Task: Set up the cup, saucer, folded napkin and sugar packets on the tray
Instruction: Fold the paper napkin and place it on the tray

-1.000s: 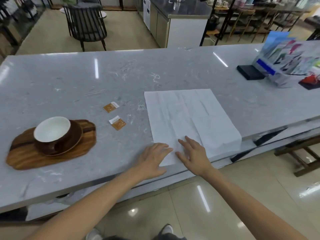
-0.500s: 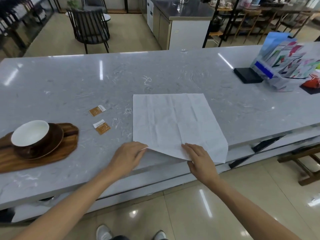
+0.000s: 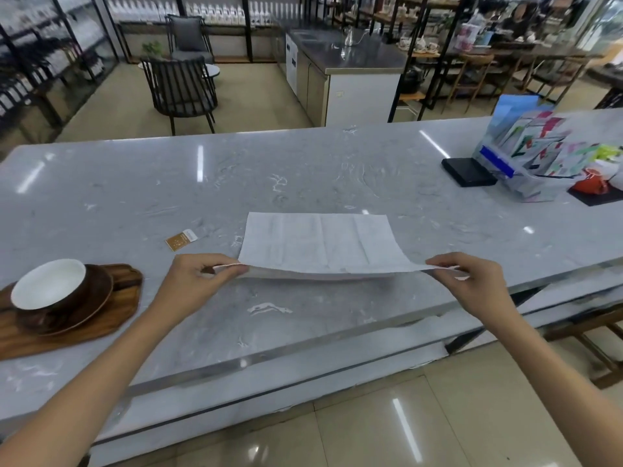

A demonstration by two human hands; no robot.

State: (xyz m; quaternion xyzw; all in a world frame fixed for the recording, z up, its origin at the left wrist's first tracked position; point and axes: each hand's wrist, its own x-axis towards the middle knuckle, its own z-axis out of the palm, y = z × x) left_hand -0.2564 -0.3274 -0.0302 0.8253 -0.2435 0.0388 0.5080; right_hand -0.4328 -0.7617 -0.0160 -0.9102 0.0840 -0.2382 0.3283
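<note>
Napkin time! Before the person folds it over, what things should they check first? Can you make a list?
1. Left hand pinches the near left corner of the napkin: ok.
2. Right hand pinches the near right corner: ok.
3. Near edge lifted, far edge resting on the counter: ok.
4. Counter bare beyond the napkin for the fold: ok.
5. One sugar packet lies apart from the napkin: ok; a second one: cannot tell.
6. Cup on saucer on tray: ok.
</note>
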